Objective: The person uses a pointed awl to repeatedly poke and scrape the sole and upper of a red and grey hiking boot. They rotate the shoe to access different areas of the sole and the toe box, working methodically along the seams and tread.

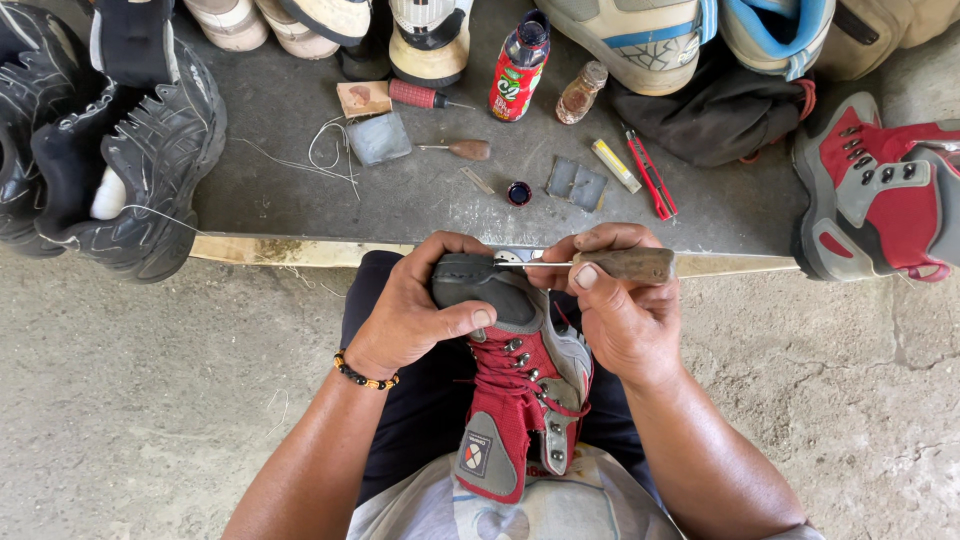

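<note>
Rough concrete floor and a dark mat strewn with shoes framed our work. We clamped the left hand around the toe of the red-and-grey boot resting on our lap, toe pointing away. Our right hand gripped the wooden-handled awl, its point at the toe seam. Best, we judged, to push steadily, fingers off the exit line. Boot: red laces, grey toe cap.

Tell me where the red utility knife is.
The red utility knife lies on the grey mat's right part, beside the yellow tube, beyond the right hand.
</note>
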